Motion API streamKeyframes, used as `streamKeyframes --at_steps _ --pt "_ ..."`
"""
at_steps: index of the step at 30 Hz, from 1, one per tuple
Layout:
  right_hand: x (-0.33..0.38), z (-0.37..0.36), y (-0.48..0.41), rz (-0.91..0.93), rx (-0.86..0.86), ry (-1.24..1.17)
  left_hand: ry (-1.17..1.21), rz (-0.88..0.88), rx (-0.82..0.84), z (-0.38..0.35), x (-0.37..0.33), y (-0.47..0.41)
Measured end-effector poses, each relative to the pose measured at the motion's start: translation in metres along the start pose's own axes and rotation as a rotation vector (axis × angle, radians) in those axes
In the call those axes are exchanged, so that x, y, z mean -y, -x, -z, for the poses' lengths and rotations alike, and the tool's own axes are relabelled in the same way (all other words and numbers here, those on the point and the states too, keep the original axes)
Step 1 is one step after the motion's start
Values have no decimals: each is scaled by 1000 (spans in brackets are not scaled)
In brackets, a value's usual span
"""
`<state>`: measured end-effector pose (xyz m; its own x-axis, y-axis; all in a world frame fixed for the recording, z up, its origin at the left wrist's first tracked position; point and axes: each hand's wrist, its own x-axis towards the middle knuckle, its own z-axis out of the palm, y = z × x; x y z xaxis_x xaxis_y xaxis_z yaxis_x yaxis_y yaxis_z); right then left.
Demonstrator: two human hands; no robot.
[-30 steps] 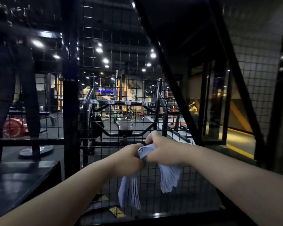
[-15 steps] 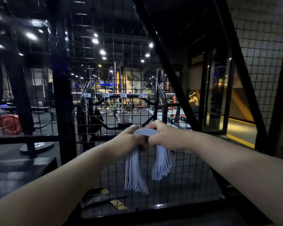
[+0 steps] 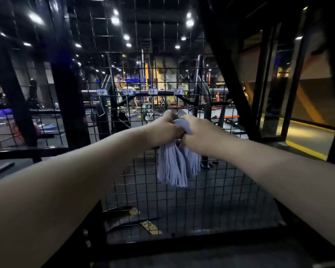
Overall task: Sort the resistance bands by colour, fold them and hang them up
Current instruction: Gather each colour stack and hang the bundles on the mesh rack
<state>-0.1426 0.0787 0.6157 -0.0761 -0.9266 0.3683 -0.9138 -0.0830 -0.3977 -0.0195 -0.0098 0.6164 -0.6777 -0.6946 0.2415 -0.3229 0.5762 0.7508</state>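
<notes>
Your left hand [image 3: 163,130] and right hand [image 3: 199,135] grip a folded bundle of lilac resistance bands [image 3: 177,165], fingers curled tight. The loops hang before a black wire mesh panel [image 3: 182,200].

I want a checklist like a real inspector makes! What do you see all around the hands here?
Surface: dark ledge below the mesh; blurred.
Job's things: pale purple bands, folded in a bunch, ends hanging down in front of the mesh.
Clutter: flat tan and black pieces low down behind the mesh.
Hands: left hand and right hand both grip the top of the bands, close together.
Cables: nothing seen.
Surroundings: dim gym, ceiling lights, labelled bar, machines beyond.
</notes>
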Motion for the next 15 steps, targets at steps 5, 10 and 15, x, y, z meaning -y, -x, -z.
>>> streamKeyframes --at_steps 5,10,15 --pt "-8 -7 -34 -15 -9 55 -141 18 14 19 9 -28" --pt "-16 -7 -60 -40 45 81 -365 -59 -41 25 13 -52" --pt "-30 -12 -82 -89 41 103 -555 -234 -155 26 20 -69"
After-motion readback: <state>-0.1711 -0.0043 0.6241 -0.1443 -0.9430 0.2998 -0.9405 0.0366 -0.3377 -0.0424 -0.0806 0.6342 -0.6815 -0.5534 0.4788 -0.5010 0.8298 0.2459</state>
